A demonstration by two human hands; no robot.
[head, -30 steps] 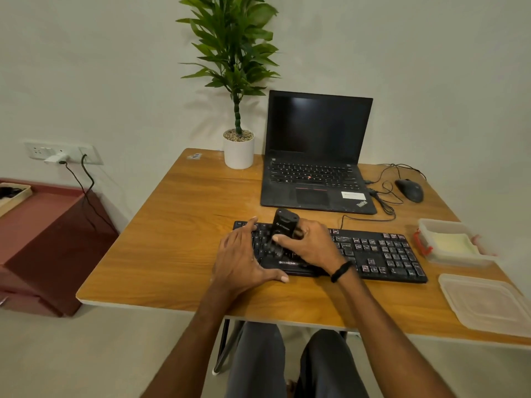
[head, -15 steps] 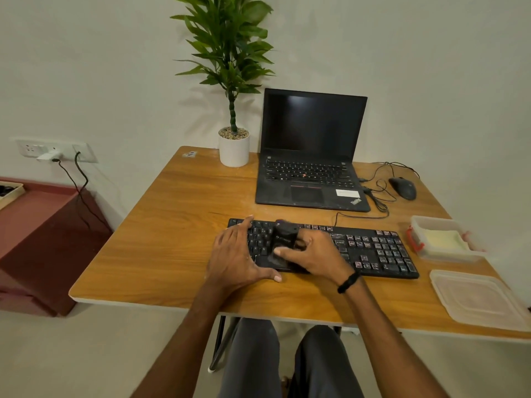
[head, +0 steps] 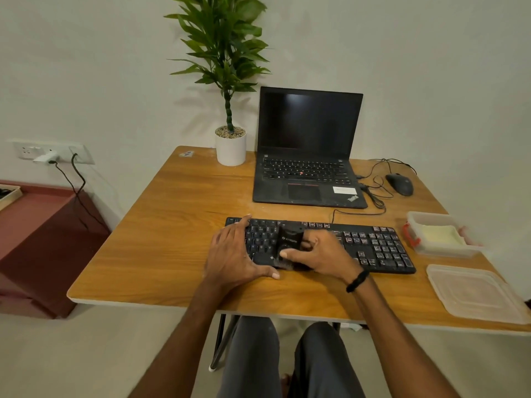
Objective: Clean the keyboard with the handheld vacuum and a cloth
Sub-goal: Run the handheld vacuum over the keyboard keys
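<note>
A black keyboard (head: 373, 248) lies across the front of the wooden desk (head: 172, 225). My right hand (head: 321, 254) grips a small black handheld vacuum (head: 290, 242), whose brush end lies on the keys near the keyboard's front edge. My left hand (head: 232, 254) rests flat on the keyboard's left end, fingers straight and thumb along the front edge. A pale yellow cloth (head: 438, 235) lies folded in an open plastic box (head: 416, 219) at the right of the desk.
An open laptop (head: 307, 156) stands behind the keyboard, with a potted plant (head: 230, 145) to its left and a wired mouse (head: 399, 183) with loose cables to its right. The box's lid (head: 474, 294) lies at the front right corner. A maroon cabinet (head: 43, 239) stands at left.
My right hand has drawn the vacuum towards me, from the upper key rows down to the keyboard's front edge. My left hand has stayed on the left end.
</note>
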